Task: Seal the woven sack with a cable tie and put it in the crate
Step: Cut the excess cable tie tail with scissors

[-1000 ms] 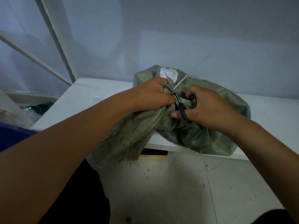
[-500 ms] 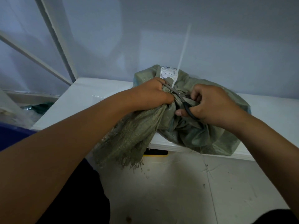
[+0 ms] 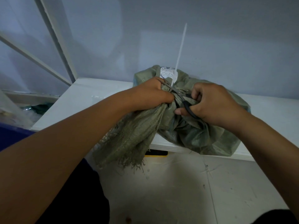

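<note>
A grey-green woven sack (image 3: pixel 205 133) lies on a white shelf (image 3: pixel 87 94), its frayed open end (image 3: pixel 126 147) hanging over the front edge. My left hand (image 3: pixel 152 94) is clenched around the bunched neck. A white cable tie (image 3: pixel 180 50) rises from the neck, its long tail pointing up against the wall. My right hand (image 3: pixel 213 104) holds black-handled scissors (image 3: pixel 182 99), whose blades reach to the base of the tie's tail beside my left hand. A white label (image 3: pixel 167 74) is stuck on the sack behind the neck.
A wall stands right behind the shelf. White frame bars (image 3: pixel 55 41) rise at the left. A blue edge (image 3: pixel 11 131) and a bin with dark material (image 3: pixel 38 109) sit at the lower left. A yellow and black object (image 3: pixel 156 154) lies under the shelf on the pale floor.
The cable tie's tail, lying low across the sack a second ago, now stands straight up. My right hand has shifted the scissors so the blades sit at its base.
</note>
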Available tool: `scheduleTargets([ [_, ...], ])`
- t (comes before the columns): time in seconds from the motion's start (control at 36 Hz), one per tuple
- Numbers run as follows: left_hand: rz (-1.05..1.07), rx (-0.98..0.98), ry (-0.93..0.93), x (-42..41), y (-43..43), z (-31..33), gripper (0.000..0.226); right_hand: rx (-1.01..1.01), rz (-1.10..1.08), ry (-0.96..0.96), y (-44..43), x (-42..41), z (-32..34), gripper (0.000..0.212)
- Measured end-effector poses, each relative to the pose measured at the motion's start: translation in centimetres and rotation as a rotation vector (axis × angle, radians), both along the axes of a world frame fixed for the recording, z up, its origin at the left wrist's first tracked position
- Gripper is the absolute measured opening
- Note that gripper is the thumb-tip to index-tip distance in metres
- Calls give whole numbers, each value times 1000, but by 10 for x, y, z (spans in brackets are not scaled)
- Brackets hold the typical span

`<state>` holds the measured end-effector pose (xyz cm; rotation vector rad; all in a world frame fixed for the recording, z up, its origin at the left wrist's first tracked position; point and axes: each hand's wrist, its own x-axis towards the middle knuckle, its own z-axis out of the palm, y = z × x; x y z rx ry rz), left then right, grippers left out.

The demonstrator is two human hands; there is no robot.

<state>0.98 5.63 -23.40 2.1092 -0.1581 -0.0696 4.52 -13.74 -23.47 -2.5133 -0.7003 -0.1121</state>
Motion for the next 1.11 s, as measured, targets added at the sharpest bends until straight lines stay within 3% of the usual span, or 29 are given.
scheduleTargets([
  [0.19,31,-41,-3,0,-1,0,23,44,9,-46,1,-2,3,52],
  [0.47,43,-23,-12,-3,-3,1,6,78,47,-53,7,-2,-5,51],
  [0.56,39,-16,-7,-1,-2,-1,18,77,52,-47,7,-1,-7,50],
  [0.72,47,-21,-8,-2,-4,1,5,92,33,-57,6,0,-9,50],
  [0.89,57,-10,1,-2,-2,4,19,169,8,-59,6,2,-8,52],
  [1.11,-85,-5,205,-8,14,12,38,113,-4,-21,5,3,-12,52],
])
